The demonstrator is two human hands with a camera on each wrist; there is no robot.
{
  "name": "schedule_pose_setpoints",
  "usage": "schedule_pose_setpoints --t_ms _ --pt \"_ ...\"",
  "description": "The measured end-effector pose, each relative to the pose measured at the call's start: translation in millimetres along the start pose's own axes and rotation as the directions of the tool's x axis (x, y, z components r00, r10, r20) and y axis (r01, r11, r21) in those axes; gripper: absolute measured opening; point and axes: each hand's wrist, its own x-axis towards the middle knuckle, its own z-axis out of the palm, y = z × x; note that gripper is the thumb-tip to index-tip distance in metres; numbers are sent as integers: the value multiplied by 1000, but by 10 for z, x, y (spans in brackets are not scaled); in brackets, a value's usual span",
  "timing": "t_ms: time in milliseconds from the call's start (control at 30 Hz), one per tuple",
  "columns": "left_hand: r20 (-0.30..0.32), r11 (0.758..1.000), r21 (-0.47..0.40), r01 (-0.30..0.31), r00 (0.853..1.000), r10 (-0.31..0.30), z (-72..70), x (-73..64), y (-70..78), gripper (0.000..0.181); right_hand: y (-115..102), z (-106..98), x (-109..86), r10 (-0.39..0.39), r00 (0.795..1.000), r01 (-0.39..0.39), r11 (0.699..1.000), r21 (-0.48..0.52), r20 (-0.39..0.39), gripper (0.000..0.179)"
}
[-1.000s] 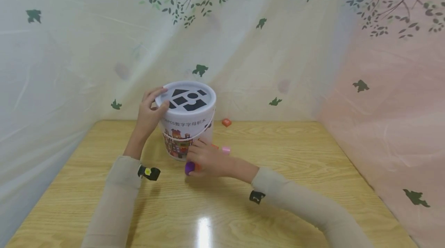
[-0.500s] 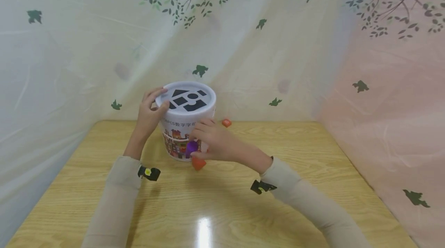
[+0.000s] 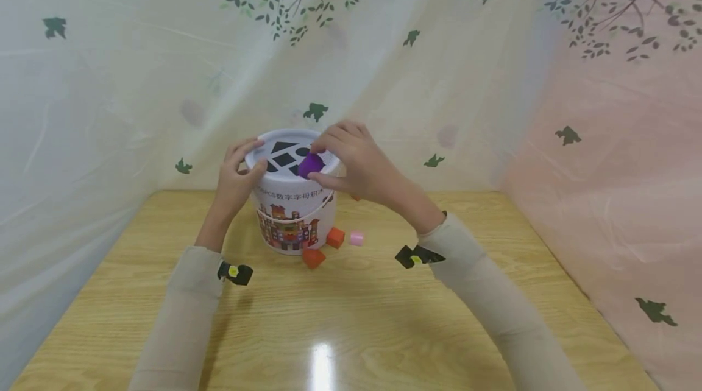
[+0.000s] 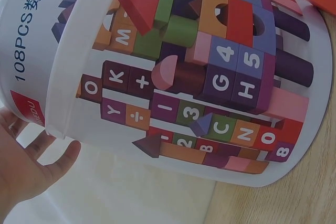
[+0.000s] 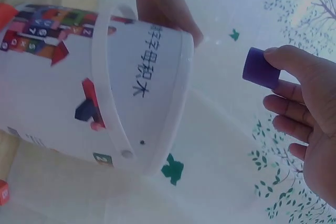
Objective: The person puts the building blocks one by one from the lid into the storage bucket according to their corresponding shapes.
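Note:
A white lidded toy-block bucket (image 3: 293, 208) stands upright, with block pictures on its side and black shape openings in its lid (image 3: 296, 139). My left hand (image 3: 237, 173) rests on the lid's left rim, its fingers and thumb spread over the edge. Between thumb and fingertips, my right hand (image 3: 359, 162) pinches a purple cylinder block (image 3: 311, 165). In the head view the block appears over the right part of the lid. The right wrist view shows the same purple cylinder block (image 5: 261, 68) apart from the lid, above it.
At the bucket's foot lie two orange-red blocks (image 3: 314, 257) and a small pink block (image 3: 356, 238). Another red block (image 3: 356, 198) is mostly hidden behind the right forearm. A printed curtain hangs behind the wooden table (image 3: 439, 293).
My right hand has picked the purple cylinder block up from beside the bucket and raised it to lid height, uncovering the orange-red and pink blocks. The left hand has stayed on the rim.

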Motion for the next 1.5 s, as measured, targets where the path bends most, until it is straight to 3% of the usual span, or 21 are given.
schedule_pose_setpoints --t_ms 167,600,1000,1500 --pt "-5 1000 17 3 1000 -2 5 1 -11 56 131 -31 101 44 999 -44 999 -6 -31 36" --pt "-4 1000 22 2 1000 -2 10 9 -40 56 351 57 235 159 987 -158 987 -27 26 36" --pt "0 1000 22 6 1000 -6 7 1 -23 55 537 240 279 272 954 -268 962 -43 127 39" --pt "2 1000 19 7 1000 -7 9 -2 -11 56 642 464 322 316 919 -303 949 -91 234 40"
